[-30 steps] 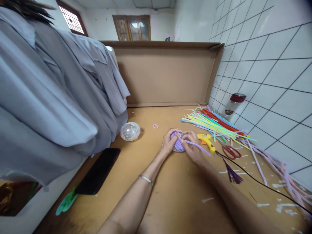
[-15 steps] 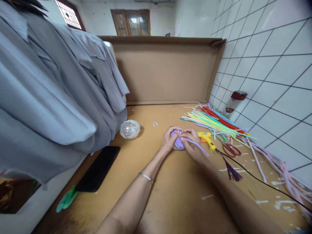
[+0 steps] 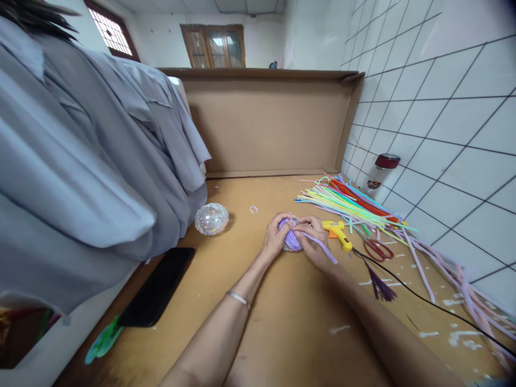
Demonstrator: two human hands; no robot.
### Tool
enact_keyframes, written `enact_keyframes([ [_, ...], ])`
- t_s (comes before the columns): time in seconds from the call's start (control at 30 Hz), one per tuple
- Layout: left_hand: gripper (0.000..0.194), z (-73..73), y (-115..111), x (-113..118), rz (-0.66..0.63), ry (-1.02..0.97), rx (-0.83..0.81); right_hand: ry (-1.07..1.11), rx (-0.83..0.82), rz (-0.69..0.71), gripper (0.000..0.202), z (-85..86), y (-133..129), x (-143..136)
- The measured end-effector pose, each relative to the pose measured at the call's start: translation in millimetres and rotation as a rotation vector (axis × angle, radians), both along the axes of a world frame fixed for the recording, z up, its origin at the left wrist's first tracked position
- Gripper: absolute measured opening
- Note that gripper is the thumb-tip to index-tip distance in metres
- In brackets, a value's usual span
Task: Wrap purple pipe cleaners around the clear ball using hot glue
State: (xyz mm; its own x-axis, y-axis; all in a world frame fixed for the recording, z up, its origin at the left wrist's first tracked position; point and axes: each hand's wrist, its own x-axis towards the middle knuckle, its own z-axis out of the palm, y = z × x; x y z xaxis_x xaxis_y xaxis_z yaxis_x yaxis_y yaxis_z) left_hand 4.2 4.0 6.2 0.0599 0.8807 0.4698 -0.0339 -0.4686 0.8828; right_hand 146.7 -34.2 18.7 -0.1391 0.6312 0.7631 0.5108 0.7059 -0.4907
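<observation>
My left hand (image 3: 274, 237) is closed around a small rounded piece (image 3: 292, 243) covered in rows of purple pipe cleaner. A clear rim shows in part at its edge. From the other side, my right hand (image 3: 315, 246) pinches a purple pipe cleaner (image 3: 327, 252) against that piece, and the loose tail sticks out to the lower right. My fingertips hide the spot where the strand meets the surface. Just right of my right hand lies a yellow glue gun (image 3: 342, 236). A clear faceted bowl (image 3: 212, 219) stands to the left of my hands.
A bundle of coloured pipe cleaners (image 3: 350, 201) lies at the back right, near red-handled scissors (image 3: 378, 250) and a purple tassel (image 3: 379, 285). The glue gun's black cord (image 3: 419, 297) crosses the right side. A black phone (image 3: 159, 287) lies left; a cardboard wall (image 3: 270, 126) stands behind.
The view has shifted slightly, so everything sits a little lower and further left. Both hands keep their grip; the purple tail has tipped slightly downward.
</observation>
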Motion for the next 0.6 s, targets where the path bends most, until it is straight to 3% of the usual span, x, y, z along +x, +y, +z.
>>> enact_keyframes([
  [0.4,0.021,-2.3,1.6,-0.8,-0.018,-0.015,0.007,-0.026,0.017,0.009,0.021,3.3,0.9,0.3],
  [0.6,0.035,-2.3,1.5,-2.8,-0.037,-0.028,0.001,-0.018,0.022,-0.001,0.020,3.0,0.6,0.0],
])
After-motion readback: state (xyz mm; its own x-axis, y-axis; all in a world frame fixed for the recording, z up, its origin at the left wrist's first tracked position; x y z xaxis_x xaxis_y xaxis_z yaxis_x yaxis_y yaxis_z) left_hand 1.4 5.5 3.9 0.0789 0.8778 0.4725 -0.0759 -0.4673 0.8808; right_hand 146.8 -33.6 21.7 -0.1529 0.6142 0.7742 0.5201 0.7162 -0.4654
